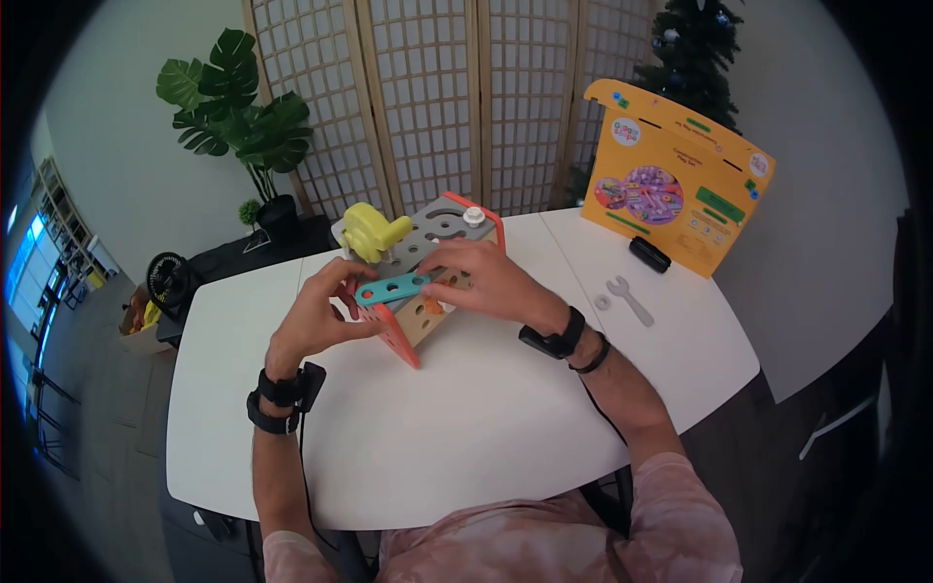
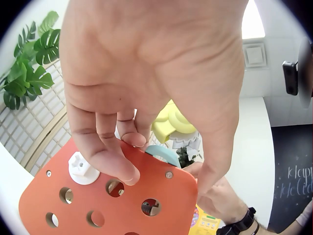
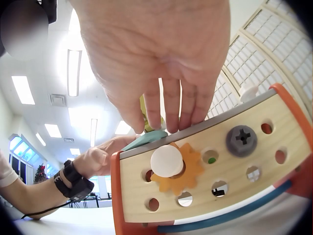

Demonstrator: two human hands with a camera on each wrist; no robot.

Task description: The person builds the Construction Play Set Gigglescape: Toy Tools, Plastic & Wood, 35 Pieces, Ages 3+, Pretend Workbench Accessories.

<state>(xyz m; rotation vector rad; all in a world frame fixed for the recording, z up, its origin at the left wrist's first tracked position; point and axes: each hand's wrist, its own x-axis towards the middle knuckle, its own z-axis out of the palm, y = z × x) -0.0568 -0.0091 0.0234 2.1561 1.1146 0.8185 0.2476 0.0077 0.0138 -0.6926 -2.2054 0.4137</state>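
A teal strip with holes [image 1: 389, 289] lies across the near left corner of a toy workbench's grey top [image 1: 428, 236]. My right hand [image 1: 491, 282] pinches its right end between thumb and fingertips, the other fingers reaching down to the top. Around the left end is my left hand [image 1: 321, 311], thumb spread away. In the left wrist view its fingers reach over the bench's orange end panel [image 2: 132, 200], near a white hexagonal bolt head [image 2: 82, 169]. A yellow toy piece [image 1: 369, 233] stands on the top's far left.
On the wooden side are an orange gear [image 3: 188, 171], a white round knob [image 3: 167, 161] and a grey bolt [image 3: 241, 141]. A grey toy wrench [image 1: 632, 301] and small ring [image 1: 603, 302] lie right on the white table [image 1: 457, 428]. A yellow box [image 1: 671, 185] stands behind.
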